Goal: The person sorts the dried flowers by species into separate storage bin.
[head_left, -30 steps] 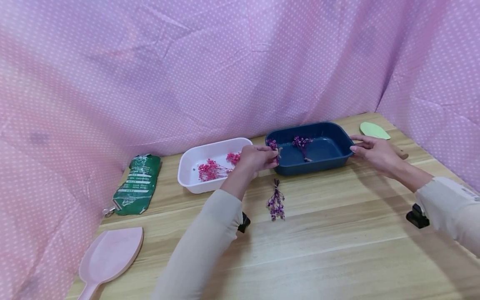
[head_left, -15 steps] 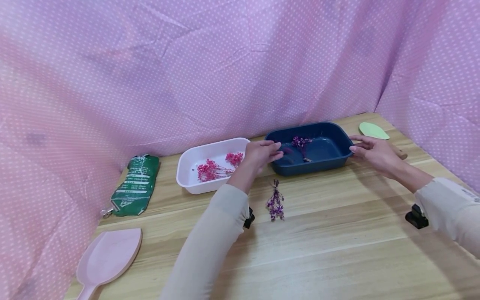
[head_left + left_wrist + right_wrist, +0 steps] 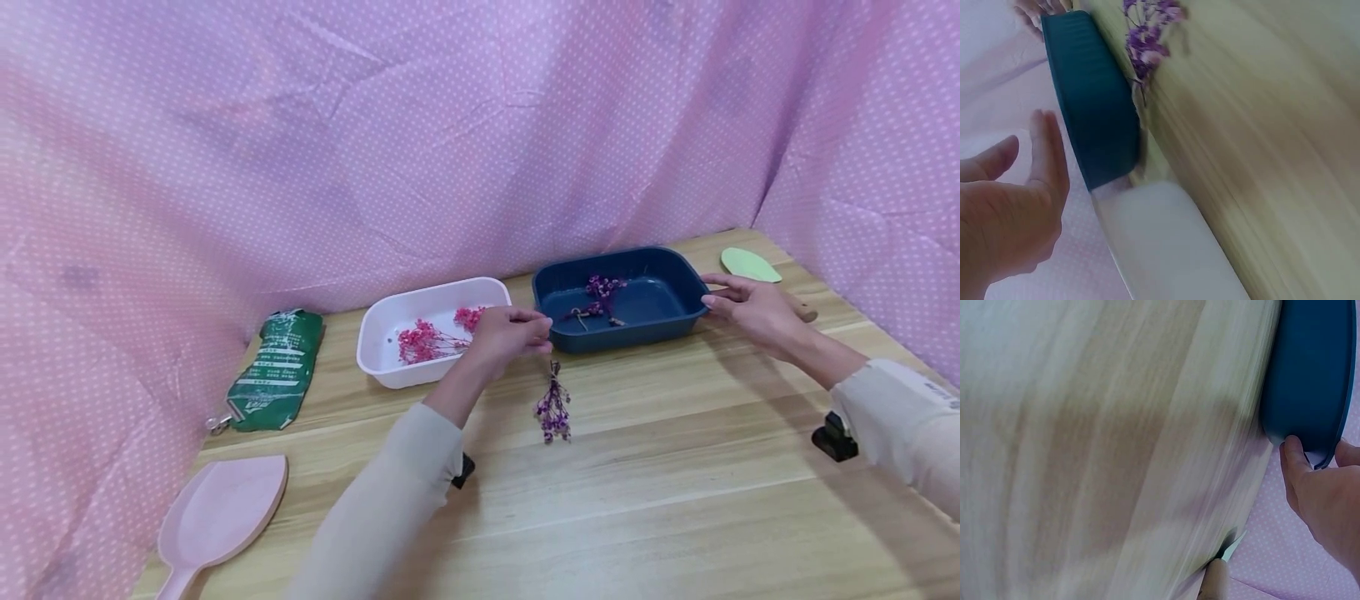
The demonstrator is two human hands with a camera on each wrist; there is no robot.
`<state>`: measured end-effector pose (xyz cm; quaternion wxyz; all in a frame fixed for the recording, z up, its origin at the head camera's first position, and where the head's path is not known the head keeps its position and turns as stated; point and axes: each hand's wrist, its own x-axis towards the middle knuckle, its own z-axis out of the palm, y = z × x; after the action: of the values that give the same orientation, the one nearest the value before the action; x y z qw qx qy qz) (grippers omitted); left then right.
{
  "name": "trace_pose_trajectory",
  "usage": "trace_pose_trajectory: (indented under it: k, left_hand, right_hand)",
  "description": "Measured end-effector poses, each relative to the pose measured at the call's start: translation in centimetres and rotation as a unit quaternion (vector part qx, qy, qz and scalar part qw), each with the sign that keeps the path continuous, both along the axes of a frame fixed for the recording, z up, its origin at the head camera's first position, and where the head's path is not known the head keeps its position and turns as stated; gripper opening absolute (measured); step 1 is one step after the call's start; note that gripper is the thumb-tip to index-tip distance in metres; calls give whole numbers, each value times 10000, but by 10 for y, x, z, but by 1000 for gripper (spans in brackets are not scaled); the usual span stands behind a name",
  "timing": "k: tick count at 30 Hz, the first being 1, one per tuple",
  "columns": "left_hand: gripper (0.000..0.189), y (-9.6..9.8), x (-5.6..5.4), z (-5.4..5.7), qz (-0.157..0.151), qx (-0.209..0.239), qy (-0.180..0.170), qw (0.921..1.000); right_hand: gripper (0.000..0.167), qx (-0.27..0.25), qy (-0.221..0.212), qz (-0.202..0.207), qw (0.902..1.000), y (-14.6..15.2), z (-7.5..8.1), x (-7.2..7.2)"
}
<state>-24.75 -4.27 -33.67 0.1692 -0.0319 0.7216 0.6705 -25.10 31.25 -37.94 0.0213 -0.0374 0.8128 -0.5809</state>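
My left hand (image 3: 506, 340) hangs in the air between the two basins, near the left end of the navy blue basin (image 3: 633, 334). In the left wrist view its thumb and fingers (image 3: 1047, 147) stand apart with nothing between them. Two bundles of dried purple flowers (image 3: 602, 287) lie in the blue basin. Another purple bundle (image 3: 553, 408) lies on the table in front, its stems toward the basins. My right hand (image 3: 761, 315) holds the blue basin's right end, thumb and fingers on either side of its corner in the right wrist view.
At left stands a white basin (image 3: 367, 354) with pink dried flowers (image 3: 423, 340). A green packet (image 3: 276, 371) and a pink scoop (image 3: 225, 504) lie farther left on the wooden table (image 3: 637, 500). Behind my right hand is a light green blade (image 3: 748, 264) with a wooden handle (image 3: 804, 312).
My left hand let go of a purple flower bundle, which now lies in the blue basin beside the other one. The hand then drew back slightly toward me. My right hand stayed put.
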Motion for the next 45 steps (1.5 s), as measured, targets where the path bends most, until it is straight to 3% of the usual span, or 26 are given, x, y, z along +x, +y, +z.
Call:
trace_pose_trajectory:
  k: [4, 8, 17, 22, 30, 38, 45]
  left_hand:
    - [24, -18, 14, -7, -359, -252, -26, 9990]
    - [26, -34, 26, -16, -431, -226, -208, 9986]
    - [33, -48, 39, -33, -673, -291, -336, 9967]
    - [33, -42, 41, -39, -778, -373, -406, 9954]
    - [24, -19, 39, -52, -623, -978, -252, 9929]
    - [19, 2, 43, -50, -150, -2116, 66, 9772]
    - [18, 5, 42, -50, -110, -2196, -11, 9755]
  right_hand:
    - [59, -3, 25, 51, 10000, 1, -2, 0]
    - [59, 38, 15, 52, 10000, 2, -3, 1]
    - [57, -153, -35, 54, 9999, 3, -5, 2]
    - [57, -43, 11, 59, 10000, 2, -5, 1]
    - [59, 102, 6, 61, 9999, 1, -3, 3]
    - [55, -172, 8, 90, 9998, -1, -3, 0]
    - [56, -242, -6, 61, 9997, -1, 0, 0]
